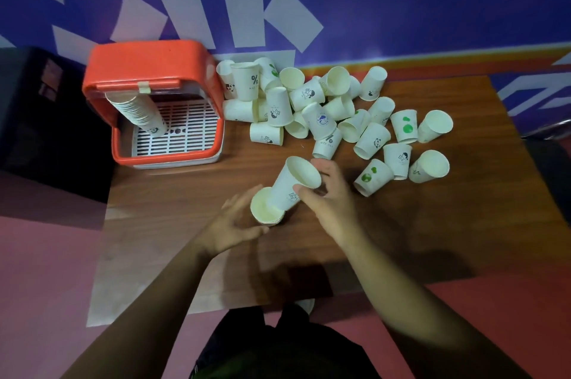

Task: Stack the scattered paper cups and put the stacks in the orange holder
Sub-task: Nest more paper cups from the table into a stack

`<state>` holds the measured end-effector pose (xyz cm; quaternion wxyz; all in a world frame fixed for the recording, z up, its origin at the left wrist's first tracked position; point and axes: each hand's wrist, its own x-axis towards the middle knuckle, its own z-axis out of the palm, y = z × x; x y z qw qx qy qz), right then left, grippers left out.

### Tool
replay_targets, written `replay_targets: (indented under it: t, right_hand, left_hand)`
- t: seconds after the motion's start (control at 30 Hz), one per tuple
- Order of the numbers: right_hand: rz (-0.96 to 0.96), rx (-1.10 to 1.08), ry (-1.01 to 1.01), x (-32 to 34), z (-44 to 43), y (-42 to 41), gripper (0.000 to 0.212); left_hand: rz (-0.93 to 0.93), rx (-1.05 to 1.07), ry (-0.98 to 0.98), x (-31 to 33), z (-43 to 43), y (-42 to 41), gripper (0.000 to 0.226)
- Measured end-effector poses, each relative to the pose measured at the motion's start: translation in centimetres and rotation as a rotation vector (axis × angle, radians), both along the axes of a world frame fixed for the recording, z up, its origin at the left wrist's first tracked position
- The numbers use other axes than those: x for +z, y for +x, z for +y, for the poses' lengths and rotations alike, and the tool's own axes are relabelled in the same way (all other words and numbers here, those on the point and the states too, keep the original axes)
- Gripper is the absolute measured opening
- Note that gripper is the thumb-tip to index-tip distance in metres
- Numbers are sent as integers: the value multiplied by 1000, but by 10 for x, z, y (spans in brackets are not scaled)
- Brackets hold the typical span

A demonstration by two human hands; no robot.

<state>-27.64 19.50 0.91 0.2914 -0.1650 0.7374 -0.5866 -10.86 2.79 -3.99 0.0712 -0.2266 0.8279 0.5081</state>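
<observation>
Lap [278, 347]: dark clothing, cut off by the bottom edge.
Right hand [332, 196]: thumb and fingers curled round the held cup [292, 184] near its rim.
Left hand [236, 219]: touching the lower cup [265, 210]; fingers blurred, so I cannot tell whether they clasp it.
Held cup, look: white paper, small dark print near the base.
Held cup, place: over the table [401, 239], base inside the lower cup's mouth.
Hidden: the lower cup's wall.
Axis: tilted, lower left to upper right, mouth up and right.
Holder [148, 69]: orange, rear left, a leaning stack [139, 113] inside.
Pile [324, 113]: loose cups right of the holder.
</observation>
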Motion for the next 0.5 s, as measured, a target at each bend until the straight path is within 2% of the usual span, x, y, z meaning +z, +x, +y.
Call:
replay_targets:
  t: [0.1, 0.2, 0.33, 0.5]
  right_hand:
    - [83, 140, 41, -8, -8, 14, 74]
    - [227, 229, 145, -15, -15, 27, 84]
    - [391, 291, 296, -27, -21, 40, 87]
    - [379, 307, 378, -49, -20, 45, 84]
  left_hand:
    - [48, 187, 256, 12, -2, 4, 65]
    - [124, 296, 381, 22, 0, 1, 51]
    - [98, 201, 357, 26, 0, -10, 49]
    - [44, 135, 270, 2, -7, -9, 50]
